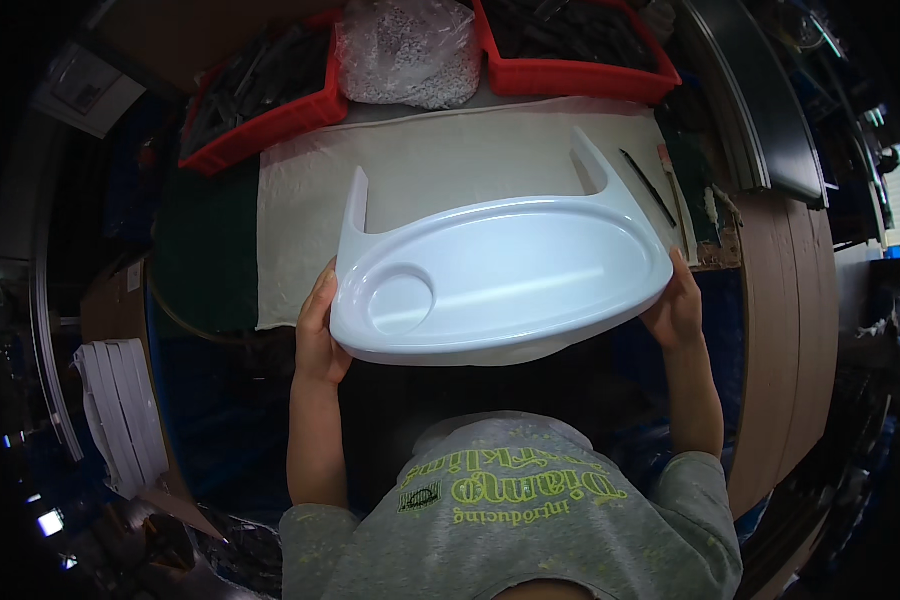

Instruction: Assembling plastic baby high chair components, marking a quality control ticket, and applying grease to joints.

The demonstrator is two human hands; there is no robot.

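Note:
A white plastic tray [510, 270] with a round cup recess at its left and two prongs pointing away from me is held up over the near edge of the bench. My left hand [317, 330] grips its left rim beside the recess. My right hand [678, 305] grips the right rim. The tray is tilted slightly, top face toward me.
A white cloth [450, 165] covers the bench under the tray. Two red bins [270, 120] [580, 75] of dark parts and a clear bag of small white pieces [410, 50] stand at the back. A dark thin tool [648, 185] lies at the right. White sheets [120, 410] are stacked at the left.

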